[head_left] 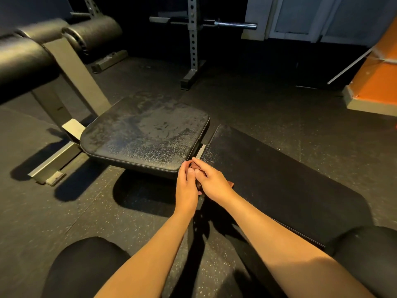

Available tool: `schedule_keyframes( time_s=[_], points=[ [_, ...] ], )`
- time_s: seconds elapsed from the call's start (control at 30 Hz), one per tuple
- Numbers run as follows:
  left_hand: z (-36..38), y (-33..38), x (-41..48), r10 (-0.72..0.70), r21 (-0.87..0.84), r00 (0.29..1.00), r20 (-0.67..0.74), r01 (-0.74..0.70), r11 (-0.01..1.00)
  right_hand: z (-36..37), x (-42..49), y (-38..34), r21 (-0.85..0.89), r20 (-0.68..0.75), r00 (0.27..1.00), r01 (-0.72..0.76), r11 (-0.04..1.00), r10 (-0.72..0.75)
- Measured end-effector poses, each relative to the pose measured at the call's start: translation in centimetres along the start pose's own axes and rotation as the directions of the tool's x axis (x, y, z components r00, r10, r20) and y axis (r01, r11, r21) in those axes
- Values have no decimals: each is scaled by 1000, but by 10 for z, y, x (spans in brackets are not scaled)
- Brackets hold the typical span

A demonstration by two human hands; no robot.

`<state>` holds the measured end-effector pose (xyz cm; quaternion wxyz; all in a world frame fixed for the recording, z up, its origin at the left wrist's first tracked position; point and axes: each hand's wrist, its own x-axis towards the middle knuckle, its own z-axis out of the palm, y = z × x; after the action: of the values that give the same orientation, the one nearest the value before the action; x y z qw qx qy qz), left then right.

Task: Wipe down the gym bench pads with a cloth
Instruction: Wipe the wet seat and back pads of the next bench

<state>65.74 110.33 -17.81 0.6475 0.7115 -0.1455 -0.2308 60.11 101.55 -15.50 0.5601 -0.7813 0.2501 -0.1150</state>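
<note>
Here, 2 bare hands are seen joined at the near right corner of a gym bench's seat pad (pixel 146 134), where a small brown cloth (pixel 229 184) is bunched between them. The left hand (pixel 186 188) is curled against the cloth from the side nearer the seat pad's front edge. The right hand (pixel 211 181) is laid over the cloth with fingers bent round it, so that only scraps of fabric are shown. The cloth is held at the narrow gap to the right of the seat pad, where the long back pad (pixel 279 179) begins. The seat pad's black vinyl is marked with pale streaks and smears. A grey steel frame (pixel 53 162) is seen to the left of the seat pad, with black foam rollers (pixel 94 31) behind it. Beyond the seat pad, a perforated rack upright (pixel 193 39) and a barbell sleeve (pixel 234 25) are visible. Speckled rubber flooring (pixel 268 100) is spread all round the seat pad. An orange pillar (pixel 380 78) stands far to its right.
</note>
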Motion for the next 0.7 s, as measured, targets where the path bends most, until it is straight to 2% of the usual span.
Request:
schedule_keyframes(
  time_s=[0.07, 0.13, 0.2, 0.27, 0.3, 0.4, 0.53, 0.7],
  points=[
    [-1, 2, 1, 10, -20, 1000, -26, -11, 1000, 9, -1, -4, 152, 29, 997, -71, 986, 67],
    [-4, 4, 2, 13, 17, 999, -32, -12, 1000, 18, -2, -3, 197, -6, 997, -70, 978, 73],
    [-8, 4, 3, 104, 175, 993, -49, -94, 980, 18, -2, 1, 77, -195, 981, -7, 997, 22],
    [-11, 3, 4, 249, 373, 968, -40, -216, 902, 14, -1, 11, -124, -406, 911, 25, 992, -73],
    [-12, 4, 6, 287, 441, 958, -21, -249, 862, 14, -1, 16, -157, -444, 892, 8, 988, -78],
    [-8, 1, 13, 269, 521, 961, 57, -259, 814, 20, -4, 25, -196, -415, 908, -29, 980, -56],
    [-6, -3, 15, 212, 472, 973, 92, -230, 851, 25, -14, 21, -52, -409, 912, -69, 996, 42],
    [-21, -12, 7, 181, 443, 971, 159, -234, 866, 29, -28, 13, -71, -389, 919, -93, 993, 58]
  ],
)
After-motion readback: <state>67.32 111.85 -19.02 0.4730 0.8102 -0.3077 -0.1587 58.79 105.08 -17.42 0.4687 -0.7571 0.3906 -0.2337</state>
